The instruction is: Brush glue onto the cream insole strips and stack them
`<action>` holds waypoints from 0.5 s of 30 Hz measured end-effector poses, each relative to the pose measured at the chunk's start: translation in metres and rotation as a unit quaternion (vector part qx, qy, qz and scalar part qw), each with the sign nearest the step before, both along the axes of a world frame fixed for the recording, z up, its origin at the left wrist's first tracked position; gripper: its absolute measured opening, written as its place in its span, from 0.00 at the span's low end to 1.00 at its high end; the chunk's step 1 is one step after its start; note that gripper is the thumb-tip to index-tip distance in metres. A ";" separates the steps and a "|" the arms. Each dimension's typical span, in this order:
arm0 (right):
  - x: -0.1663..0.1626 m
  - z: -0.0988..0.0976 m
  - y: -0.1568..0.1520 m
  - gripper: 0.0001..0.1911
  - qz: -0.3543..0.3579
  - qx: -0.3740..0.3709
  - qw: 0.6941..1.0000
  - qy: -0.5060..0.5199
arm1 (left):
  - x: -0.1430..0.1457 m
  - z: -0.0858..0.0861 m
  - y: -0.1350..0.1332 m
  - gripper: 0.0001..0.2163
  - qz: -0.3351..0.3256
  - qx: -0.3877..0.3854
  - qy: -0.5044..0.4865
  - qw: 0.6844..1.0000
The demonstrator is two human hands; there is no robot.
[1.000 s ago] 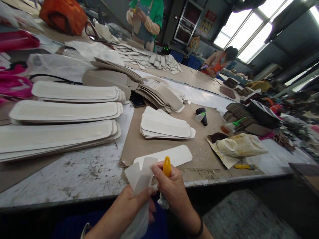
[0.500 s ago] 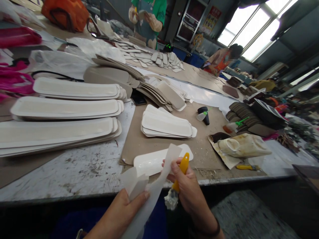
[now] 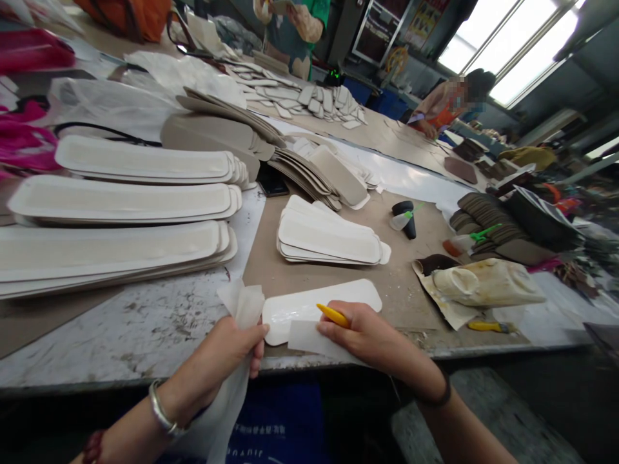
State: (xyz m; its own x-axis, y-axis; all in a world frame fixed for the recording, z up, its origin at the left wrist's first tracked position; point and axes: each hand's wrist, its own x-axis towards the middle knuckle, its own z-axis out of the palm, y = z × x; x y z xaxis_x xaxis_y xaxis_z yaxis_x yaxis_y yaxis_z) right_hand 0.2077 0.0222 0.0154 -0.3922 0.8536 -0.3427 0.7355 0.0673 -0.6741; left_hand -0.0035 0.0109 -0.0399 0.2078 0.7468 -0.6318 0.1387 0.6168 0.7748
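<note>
My left hand point(image 3: 235, 351) is closed round a bundle of thin, translucent white strips point(image 3: 232, 396), which hang down past the table edge. Between the fingers of my right hand point(image 3: 355, 332) are the yellow-handled brush point(image 3: 333, 315), its bristle end hidden, and the end of one white strip point(image 3: 309, 336). That strip overlaps the near edge of a long white panel with rounded ends point(image 3: 355, 294), which has a wet shine on its left part. Just beyond the panel lies a fanned stack of similar white panels point(image 3: 329, 235).
Long white panels point(image 3: 120, 200) are stacked at left. A yellow brush point(image 3: 486, 327) and a stained plastic container point(image 3: 503, 283) lie at right, near small bottles with green tips point(image 3: 400, 221). Two people work further back, one in an orange apron point(image 3: 447, 116). The table's front edge point(image 3: 159, 381) runs below.
My hands have moved apart, left hand leftward with the bundle. One strip is now separate in my right hand, above the near edge of the panel. The brush has turned, its bristles now hidden.
</note>
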 end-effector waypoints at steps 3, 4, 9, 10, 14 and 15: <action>-0.016 -0.009 0.016 0.10 0.028 0.000 0.999 -0.037 | -0.002 0.001 0.005 0.16 -0.014 -0.011 -0.006 1.000; -0.020 -0.012 0.021 0.10 0.033 -0.002 0.998 -0.049 | -0.003 0.002 0.006 0.15 -0.016 -0.014 -0.007 1.000; -0.036 -0.020 0.040 0.08 0.070 -0.003 0.990 -0.121 | -0.008 0.007 0.010 0.15 -0.019 -0.044 -0.014 0.999; -0.038 -0.021 0.042 0.09 0.077 0.001 0.987 -0.140 | -0.008 0.007 0.011 0.14 -0.019 -0.052 -0.016 0.998; -0.044 -0.024 0.047 0.11 0.101 0.009 0.976 -0.193 | -0.009 0.003 0.012 0.14 -0.016 -0.069 -0.017 0.997; -0.044 -0.025 0.047 0.11 0.105 0.011 0.974 -0.201 | -0.009 0.002 0.012 0.14 -0.014 -0.070 -0.015 0.997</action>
State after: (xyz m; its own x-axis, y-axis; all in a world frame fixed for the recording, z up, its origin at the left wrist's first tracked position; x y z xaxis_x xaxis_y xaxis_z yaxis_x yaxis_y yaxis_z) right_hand 0.1637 0.0693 -0.0095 -0.3963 0.7781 -0.4873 0.9083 0.2550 -0.3316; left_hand -0.0121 0.0227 -0.0377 0.2482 0.6446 -0.7231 0.1357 0.7160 0.6848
